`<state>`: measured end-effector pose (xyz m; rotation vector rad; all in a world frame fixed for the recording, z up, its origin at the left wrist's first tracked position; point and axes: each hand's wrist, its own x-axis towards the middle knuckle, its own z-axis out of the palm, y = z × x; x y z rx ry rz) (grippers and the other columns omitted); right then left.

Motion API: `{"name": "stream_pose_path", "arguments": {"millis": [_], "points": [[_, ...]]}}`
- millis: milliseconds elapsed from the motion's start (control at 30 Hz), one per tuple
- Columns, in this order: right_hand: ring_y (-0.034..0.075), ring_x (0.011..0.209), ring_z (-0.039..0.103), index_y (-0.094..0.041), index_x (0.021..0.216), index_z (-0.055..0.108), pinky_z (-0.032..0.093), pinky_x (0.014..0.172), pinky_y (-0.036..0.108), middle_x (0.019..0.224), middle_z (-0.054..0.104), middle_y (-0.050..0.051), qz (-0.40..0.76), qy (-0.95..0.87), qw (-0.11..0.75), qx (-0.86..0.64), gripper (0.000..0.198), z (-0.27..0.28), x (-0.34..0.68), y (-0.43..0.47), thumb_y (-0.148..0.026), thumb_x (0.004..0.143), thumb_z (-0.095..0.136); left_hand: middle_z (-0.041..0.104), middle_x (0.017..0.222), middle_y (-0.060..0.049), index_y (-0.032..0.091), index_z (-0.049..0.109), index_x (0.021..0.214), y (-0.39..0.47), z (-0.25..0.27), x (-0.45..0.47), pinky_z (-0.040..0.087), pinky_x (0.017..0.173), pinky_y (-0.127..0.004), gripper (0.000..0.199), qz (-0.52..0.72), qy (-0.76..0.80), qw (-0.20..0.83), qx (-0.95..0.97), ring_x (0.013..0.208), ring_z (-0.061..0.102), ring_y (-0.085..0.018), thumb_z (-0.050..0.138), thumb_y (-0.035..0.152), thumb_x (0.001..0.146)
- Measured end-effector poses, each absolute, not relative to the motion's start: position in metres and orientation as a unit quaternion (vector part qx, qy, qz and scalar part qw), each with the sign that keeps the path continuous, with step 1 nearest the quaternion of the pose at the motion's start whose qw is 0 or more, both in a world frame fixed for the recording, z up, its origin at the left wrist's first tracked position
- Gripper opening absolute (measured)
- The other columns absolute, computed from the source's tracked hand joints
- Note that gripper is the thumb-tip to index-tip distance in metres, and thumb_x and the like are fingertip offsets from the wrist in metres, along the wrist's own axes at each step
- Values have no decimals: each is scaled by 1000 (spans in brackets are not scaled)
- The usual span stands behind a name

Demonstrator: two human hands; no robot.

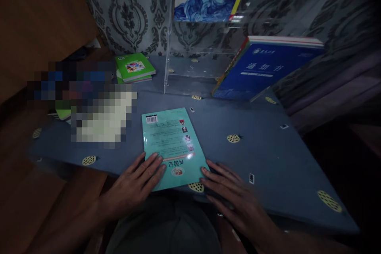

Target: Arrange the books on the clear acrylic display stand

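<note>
Head view: the teal book (pixel 171 145) lies long axis near to far. The left hand (pixel 137 178), loosely spread, overlaps its near-left edge; the right hand (pixel 232 189), likewise spread, touches its near-right edge.

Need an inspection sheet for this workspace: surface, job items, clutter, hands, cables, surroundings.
Surface: blue tablecloth with yellow pineapple prints.
Job's things: teal book lying flat, closed, barcode at its far left corner.
Clutter: green books stacked at far left; pixelated patch in front of them, contents can't be told. Clear rack holds a blue book leaning back at lower right and a sea-picture book above.
Hands: left hand, fingers spread on the book's near left part; right hand, fingers extended at its near right corner.
Cables: nothing seen.
Surroundings: damask-patterned wall behind, brown wooden panel at left; right side dark.
</note>
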<state>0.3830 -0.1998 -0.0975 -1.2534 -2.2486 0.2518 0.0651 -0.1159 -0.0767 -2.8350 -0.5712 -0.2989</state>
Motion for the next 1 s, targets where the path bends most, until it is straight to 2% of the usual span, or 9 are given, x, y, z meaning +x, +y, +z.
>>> {"name": "stream_pose_path", "arguments": {"millis": [133, 300, 533, 767, 867, 1000], "points": [[24, 136, 50, -31, 147, 44, 54, 102, 51, 136, 64, 2, 93, -824, 283, -482, 51, -96, 379, -201, -23, 97, 55, 57, 143, -15, 7, 52, 137, -113, -74, 67, 19, 124, -50, 43, -130, -188, 118, -966, 149, 29, -29, 48, 12, 95], [24, 131, 55, -32, 144, 48, 54, 102, 50, 129, 68, 3, 89, -817, 304, -483, 49, -92, 376, -197, -23, 97, 56, 61, 139, -12, 9, 56, 134, -113, -70, 67, 27, 122, -52, 40, -159, -174, 128, -963, 146, 35, -30, 46, 10, 95], [23, 124, 60, -29, 141, 52, 54, 102, 48, 123, 71, 4, 69, -823, 320, -465, 46, -92, 371, -194, -21, 97, 57, 61, 138, -14, 8, 57, 133, -123, -68, 63, 29, 121, -53, 38, -178, -171, 103, -964, 144, 38, -30, 39, 12, 99], [23, 130, 56, -28, 140, 53, 53, 103, 45, 131, 67, 6, 108, -799, 368, -463, 47, -81, 372, -195, -18, 95, 60, 68, 128, -11, 8, 62, 125, -121, -39, 65, 31, 122, -47, 37, -225, -167, 68, -958, 142, 42, -24, 35, 11, 100], [25, 133, 53, -29, 140, 53, 49, 108, 48, 136, 63, 7, 136, -772, 411, -465, 50, -68, 375, -190, -21, 92, 65, 71, 124, -10, 10, 62, 125, -111, -23, 72, 38, 118, -44, 35, -269, -175, 36, -946, 135, 51, -21, 38, 11, 100], [24, 131, 56, -35, 136, 55, 45, 112, 48, 136, 63, 3, 170, -709, 488, -480, 48, -49, 374, -172, -22, 91, 65, 74, 117, -12, 11, 61, 123, -95, 0, 86, 51, 106, -37, 29, -356, -167, -42, -919, 121, 64, -21, 50, 22, 99]]}}
